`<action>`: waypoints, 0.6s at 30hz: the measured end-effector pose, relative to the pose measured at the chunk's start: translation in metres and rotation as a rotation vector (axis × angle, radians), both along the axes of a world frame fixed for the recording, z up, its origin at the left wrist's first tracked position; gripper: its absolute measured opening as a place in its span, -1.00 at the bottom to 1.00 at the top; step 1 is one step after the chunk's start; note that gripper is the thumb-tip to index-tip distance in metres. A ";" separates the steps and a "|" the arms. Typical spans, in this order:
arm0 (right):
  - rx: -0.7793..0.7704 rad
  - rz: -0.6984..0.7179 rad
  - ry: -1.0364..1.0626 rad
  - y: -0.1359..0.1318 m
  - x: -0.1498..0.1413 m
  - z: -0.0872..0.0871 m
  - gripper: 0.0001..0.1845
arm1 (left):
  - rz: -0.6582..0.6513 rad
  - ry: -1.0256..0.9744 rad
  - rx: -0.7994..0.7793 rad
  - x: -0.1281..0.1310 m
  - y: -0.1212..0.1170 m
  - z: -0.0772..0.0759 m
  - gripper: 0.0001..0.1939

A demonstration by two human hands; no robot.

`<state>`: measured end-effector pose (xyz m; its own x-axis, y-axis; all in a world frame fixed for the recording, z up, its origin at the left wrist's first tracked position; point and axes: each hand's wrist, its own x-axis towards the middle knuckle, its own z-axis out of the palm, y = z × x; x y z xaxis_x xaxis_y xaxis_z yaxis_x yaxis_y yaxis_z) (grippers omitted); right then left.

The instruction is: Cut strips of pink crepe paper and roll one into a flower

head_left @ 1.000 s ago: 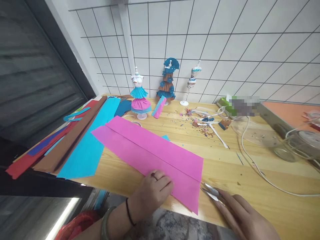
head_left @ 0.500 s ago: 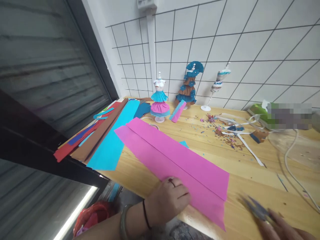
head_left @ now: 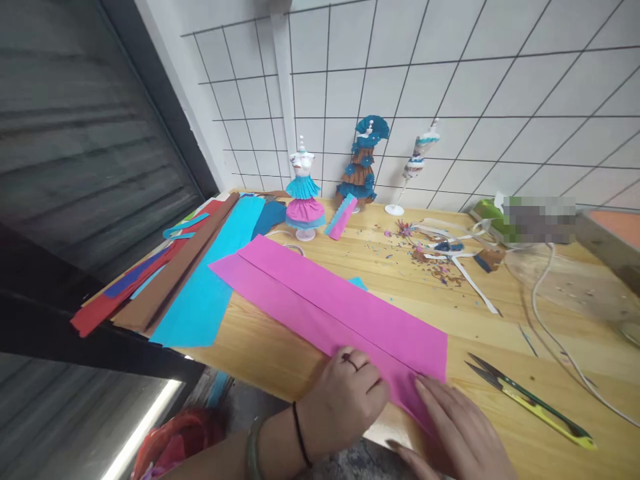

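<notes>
Now, hands (head_left: 353, 393) at pink paper (head_left: 345, 303) edge, left curled, right (head_left: 457, 430) outstretched, bare wood (head_left: 483, 327) beyond

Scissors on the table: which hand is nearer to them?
Right: the right hand is on the pink paper, just left of the scissors without touching them. The left hand is farther left, at the paper's near edge.
</notes>
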<state>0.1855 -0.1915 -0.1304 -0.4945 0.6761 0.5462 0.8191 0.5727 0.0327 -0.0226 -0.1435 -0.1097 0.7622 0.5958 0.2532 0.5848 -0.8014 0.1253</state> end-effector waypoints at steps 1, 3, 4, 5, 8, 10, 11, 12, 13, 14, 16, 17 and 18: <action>0.021 0.015 -0.002 0.002 -0.002 0.000 -0.43 | 0.004 0.006 0.002 0.003 0.000 0.001 -0.94; 0.031 0.058 -0.001 0.005 0.000 -0.002 -0.60 | -0.012 0.016 0.001 0.007 0.000 0.003 -0.94; 0.030 0.069 0.007 0.005 0.003 -0.003 -0.66 | -0.027 0.020 -0.004 0.007 0.002 0.004 -0.93; 0.028 0.076 0.016 0.005 0.006 -0.005 -0.69 | -0.044 0.027 -0.012 0.005 0.004 0.005 -0.92; 0.002 0.071 0.032 0.001 0.011 -0.006 -0.72 | -0.060 0.057 -0.062 -0.012 0.014 0.009 -0.93; -0.015 0.075 0.041 -0.002 0.010 -0.005 -0.72 | -0.022 0.080 -0.089 -0.032 0.024 0.010 -0.95; -0.019 0.078 0.049 -0.003 0.009 -0.005 -0.73 | 0.001 0.071 -0.086 -0.044 0.029 0.009 -0.95; -0.019 0.084 0.060 -0.004 0.008 -0.004 -0.74 | 0.032 0.052 -0.060 -0.056 0.034 0.009 -0.91; -0.017 0.091 0.074 -0.005 0.007 -0.004 -0.75 | 0.049 0.041 -0.034 -0.069 0.039 0.007 -0.86; -0.020 0.095 0.087 -0.005 0.006 -0.004 -0.76 | 0.058 0.028 -0.010 -0.081 0.043 0.006 -0.82; -0.033 0.098 0.112 -0.006 0.005 -0.005 -0.77 | 0.070 0.001 0.036 -0.103 0.050 0.002 -0.74; -0.042 0.094 0.124 -0.006 0.006 -0.006 -0.78 | 0.080 -0.002 0.046 -0.113 0.053 0.000 -0.72; -0.048 0.091 0.132 -0.006 0.007 -0.007 -0.78 | 0.096 -0.004 0.055 -0.122 0.056 -0.002 -0.71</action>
<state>0.1921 -0.1977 -0.1372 -0.4807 0.6591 0.5784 0.7593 0.6428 -0.1015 -0.1447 -0.0873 -0.1114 0.7011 0.6515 0.2900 0.6590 -0.7473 0.0854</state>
